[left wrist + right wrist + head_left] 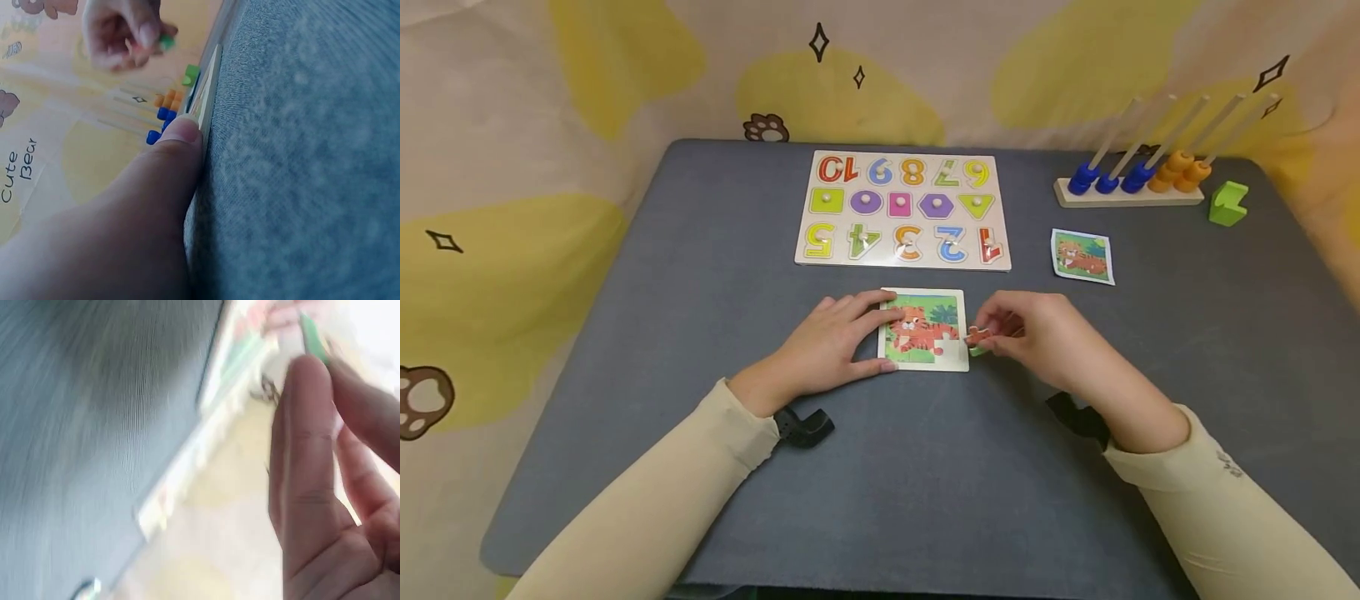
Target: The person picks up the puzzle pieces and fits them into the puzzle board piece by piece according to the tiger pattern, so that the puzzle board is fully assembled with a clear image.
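Observation:
A small tiger jigsaw puzzle (917, 333) in a pale frame lies flat on the table, with a bare gap at its lower right. My left hand (827, 346) rests on the left side of the frame, fingers spread over its upper left and thumb at the lower left edge. Just beyond the right edge, my right hand (1033, 329) pinches a red and green puzzle piece (977, 336) between thumb and fingers. In the right wrist view the green edge of that piece (312, 339) shows at the fingertips; the picture there is blurred.
Behind the puzzle lies a number and shape peg board (902, 210). A tiger picture card (1082, 256) lies to its right. Farther back stand a bead-stacking rack (1129, 196) with upright rods and a green block (1228, 204). Patterned cloth (880, 75) hangs behind the grey table (880, 492).

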A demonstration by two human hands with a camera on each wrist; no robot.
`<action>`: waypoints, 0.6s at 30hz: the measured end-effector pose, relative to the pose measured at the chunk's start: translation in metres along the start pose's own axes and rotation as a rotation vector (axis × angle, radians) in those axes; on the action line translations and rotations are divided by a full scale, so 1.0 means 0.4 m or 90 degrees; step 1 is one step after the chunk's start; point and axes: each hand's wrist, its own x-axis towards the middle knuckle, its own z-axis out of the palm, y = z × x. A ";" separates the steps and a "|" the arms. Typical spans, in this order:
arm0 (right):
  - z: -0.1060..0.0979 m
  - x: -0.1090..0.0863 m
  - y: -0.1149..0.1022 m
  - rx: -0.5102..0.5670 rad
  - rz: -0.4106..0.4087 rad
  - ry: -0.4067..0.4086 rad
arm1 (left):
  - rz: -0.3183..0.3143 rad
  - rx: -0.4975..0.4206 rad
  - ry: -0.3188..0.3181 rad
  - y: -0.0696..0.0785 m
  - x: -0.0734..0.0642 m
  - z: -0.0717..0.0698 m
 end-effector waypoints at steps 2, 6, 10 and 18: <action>0.028 0.027 -0.010 0.003 0.000 -0.018 | 0.001 -0.001 -0.004 0.001 0.002 0.001; 0.058 0.054 -0.006 0.000 0.004 -0.054 | 0.001 -0.007 -0.012 0.006 0.007 0.002; 0.065 0.058 -0.002 0.022 0.024 -0.069 | 0.002 -0.008 -0.008 0.008 0.011 0.000; 0.091 0.065 -0.025 -0.085 0.019 -0.014 | -0.006 -0.004 -0.006 0.001 0.002 -0.003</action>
